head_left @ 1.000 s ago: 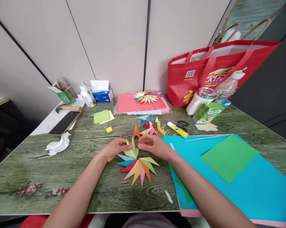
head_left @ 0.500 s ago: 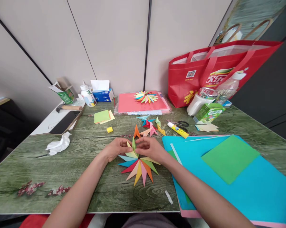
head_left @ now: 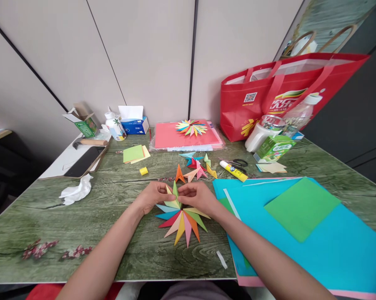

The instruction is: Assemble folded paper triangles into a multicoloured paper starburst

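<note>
A many-pointed folded-paper star [head_left: 182, 223] lies flat before me, its blades red, blue, pink, yellow, orange and green. At its far left edge my left hand [head_left: 152, 196] pinches the pale yellow-green blades. My right hand [head_left: 196, 196] closes from the other side on the upright green folded piece [head_left: 175, 191] at the star's far edge; its fingertips partly cover that piece. Just beyond the hands sit an orange folded piece [head_left: 179, 173] and several loose folded pieces in pink, red, blue and yellow.
Blue sheets [head_left: 332, 246] with a green square [head_left: 302, 208] cover the right side. A glue stick [head_left: 234, 171] and scissors [head_left: 239, 162] lie behind them. Another paper star [head_left: 191, 128] rests on a red paper pack [head_left: 166, 135]. A red bag [head_left: 238, 108] stands back right; crumpled tissue [head_left: 77, 190] lies left.
My right hand has moved left and closed in on the upright green piece. The star has shifted very slightly to the right. My left hand keeps its pinch.
</note>
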The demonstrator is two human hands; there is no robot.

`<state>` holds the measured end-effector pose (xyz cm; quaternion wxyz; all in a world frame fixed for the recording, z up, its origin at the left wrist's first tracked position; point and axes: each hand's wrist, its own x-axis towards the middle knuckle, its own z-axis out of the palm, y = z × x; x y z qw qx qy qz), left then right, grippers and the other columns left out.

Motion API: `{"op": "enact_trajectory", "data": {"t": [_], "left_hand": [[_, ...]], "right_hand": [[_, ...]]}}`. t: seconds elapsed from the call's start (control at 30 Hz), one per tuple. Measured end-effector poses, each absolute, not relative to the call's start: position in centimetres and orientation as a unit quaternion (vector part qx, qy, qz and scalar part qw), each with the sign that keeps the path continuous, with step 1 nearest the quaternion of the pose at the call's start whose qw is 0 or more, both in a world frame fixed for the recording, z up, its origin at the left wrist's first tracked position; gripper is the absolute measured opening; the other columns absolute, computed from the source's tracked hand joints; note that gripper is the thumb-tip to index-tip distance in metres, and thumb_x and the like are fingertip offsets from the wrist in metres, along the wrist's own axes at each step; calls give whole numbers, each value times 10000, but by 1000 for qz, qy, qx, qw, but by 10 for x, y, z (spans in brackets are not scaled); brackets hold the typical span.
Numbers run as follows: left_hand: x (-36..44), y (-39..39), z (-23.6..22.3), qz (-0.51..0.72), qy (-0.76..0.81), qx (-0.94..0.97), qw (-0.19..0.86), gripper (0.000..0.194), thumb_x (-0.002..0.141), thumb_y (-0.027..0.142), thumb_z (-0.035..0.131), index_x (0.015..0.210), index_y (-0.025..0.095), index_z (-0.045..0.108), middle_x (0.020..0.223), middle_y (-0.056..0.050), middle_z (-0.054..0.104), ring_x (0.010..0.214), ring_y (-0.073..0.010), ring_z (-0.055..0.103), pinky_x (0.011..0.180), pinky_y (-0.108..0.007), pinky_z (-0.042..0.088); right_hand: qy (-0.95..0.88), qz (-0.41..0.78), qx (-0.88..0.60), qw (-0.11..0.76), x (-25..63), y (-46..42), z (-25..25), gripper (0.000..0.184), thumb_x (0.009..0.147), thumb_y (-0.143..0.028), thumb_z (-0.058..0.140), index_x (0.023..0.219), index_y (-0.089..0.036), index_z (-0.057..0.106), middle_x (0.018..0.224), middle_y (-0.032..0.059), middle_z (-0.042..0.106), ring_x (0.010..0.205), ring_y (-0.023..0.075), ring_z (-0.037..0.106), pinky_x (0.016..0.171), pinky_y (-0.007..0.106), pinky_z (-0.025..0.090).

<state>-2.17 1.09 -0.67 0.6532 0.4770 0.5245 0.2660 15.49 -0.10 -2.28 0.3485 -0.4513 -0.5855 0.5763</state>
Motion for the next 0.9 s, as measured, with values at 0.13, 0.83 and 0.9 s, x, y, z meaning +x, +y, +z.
{"op": "enact_trajectory", "data": {"t": [0.13,0.83,0.9], "left_hand": [[-19,9,-5,267,525,481,649,287,432,219,789,615,112,596,514,13,591,437,-70,492,413,-169,374],[-20,12,-6,276,525,468,655,281,451,223,787,635,112,607,535,-6,618,435,-81,521,423,-181,379],[-20,12,-6,271,525,470,656,283,451,223,787,640,112,609,544,-10,622,443,-85,528,425,-183,384]], "right_hand": [[-585,577,-459,339,153,-2,-20,222,586,-235,680,772,-132,614,672,19,631,610,135,588,604,267,487],[-629,332,-578,400,197,24,-5,312,820,-356,398,599,-172,520,542,4,563,507,123,533,507,233,384],[-631,246,-619,397,205,28,-4,372,832,-361,368,525,-183,479,484,4,534,492,130,506,528,246,367]]}}
